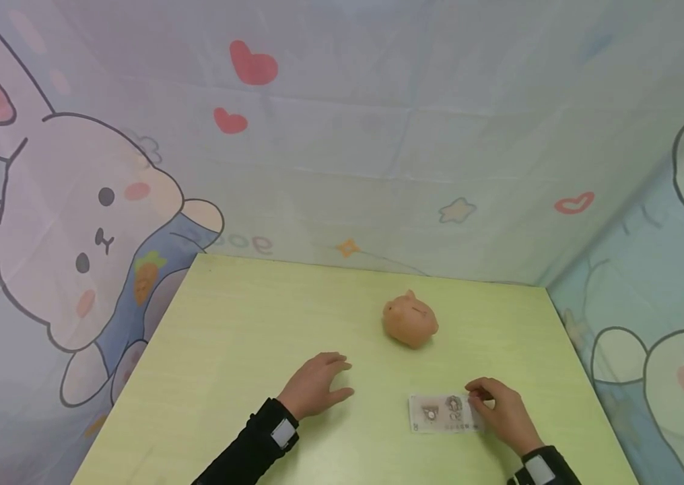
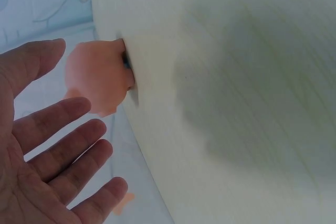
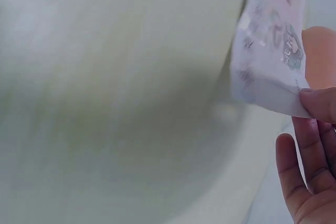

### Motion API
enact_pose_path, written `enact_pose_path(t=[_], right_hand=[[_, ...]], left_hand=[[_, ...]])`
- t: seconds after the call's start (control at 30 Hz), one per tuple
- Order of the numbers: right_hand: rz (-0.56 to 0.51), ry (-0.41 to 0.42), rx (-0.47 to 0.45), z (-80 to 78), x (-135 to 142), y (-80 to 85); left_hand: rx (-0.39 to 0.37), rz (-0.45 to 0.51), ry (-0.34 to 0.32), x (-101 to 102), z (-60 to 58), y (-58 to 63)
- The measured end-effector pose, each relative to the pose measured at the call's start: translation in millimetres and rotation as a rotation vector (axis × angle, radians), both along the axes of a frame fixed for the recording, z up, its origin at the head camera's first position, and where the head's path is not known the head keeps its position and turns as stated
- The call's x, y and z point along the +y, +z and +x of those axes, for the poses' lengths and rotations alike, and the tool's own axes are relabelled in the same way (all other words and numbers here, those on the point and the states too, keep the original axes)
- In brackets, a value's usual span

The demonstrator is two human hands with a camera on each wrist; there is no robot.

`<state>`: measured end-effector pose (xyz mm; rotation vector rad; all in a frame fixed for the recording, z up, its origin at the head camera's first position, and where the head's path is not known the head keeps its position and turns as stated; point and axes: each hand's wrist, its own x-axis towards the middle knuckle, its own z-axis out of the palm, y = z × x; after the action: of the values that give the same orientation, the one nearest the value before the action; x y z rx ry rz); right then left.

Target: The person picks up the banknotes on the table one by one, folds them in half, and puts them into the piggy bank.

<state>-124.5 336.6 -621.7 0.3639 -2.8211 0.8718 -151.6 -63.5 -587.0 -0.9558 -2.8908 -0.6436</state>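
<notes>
A flat white tissue packet (image 1: 442,413) with printed cartoon figures lies low over the table, right of centre. My right hand (image 1: 504,412) pinches its right end, thumb on top; the right wrist view shows the thumb and fingers (image 3: 310,148) at a corner of the packet (image 3: 273,51). Spread and holding nothing, my left hand (image 1: 316,385) hovers over the table to the packet's left. Beyond both hands stands a round orange-pink pig figure (image 1: 411,320). The left wrist view has the pig (image 2: 97,74) past the left hand's fingertips (image 2: 79,106), apart from them.
The pale yellow table (image 1: 245,316) ends at a back edge close to a hanging cloth (image 1: 342,168) printed with hearts and a rabbit. Another printed cloth (image 1: 639,283) hangs along the right side.
</notes>
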Motion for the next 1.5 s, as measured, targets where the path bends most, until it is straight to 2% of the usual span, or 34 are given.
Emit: enact_pose_path(t=[0.17, 0.4, 0.67, 0.87, 1.17, 1.3, 1.5], right_hand=[[-0.05, 0.038, 0.135, -5.7, -11, 21.1], [-0.104, 0.088, 0.21, -14.4, -32, 54.9], [-0.164, 0.186, 0.296, -20.4, -58, 95.4], [-0.219, 0.234, 0.314, -21.3, -77, 119.4], [-0.321, 0.309, 0.329, -19.3, -95, 132.4], [-0.355, 0.332, 0.337, -18.3, -100, 139.4], [-0.407, 0.333, 0.315, -10.9, -110, 160.9]], left_hand=[[0.001, 0.025, -0.007, 2, 0.0, 4.6], [0.019, 0.106, -0.028, 7, -2.8, 11.5], [0.028, 0.217, 0.025, 10, -10.4, 27.2], [0.027, 0.35, 0.059, 12, -21.5, 28.6], [-0.026, 0.584, 0.075, 20, -31.9, 26.9], [-0.043, 0.657, 0.092, 22, -34.6, 27.8], [-0.058, 0.773, 0.134, 23, -34.0, 29.4]])
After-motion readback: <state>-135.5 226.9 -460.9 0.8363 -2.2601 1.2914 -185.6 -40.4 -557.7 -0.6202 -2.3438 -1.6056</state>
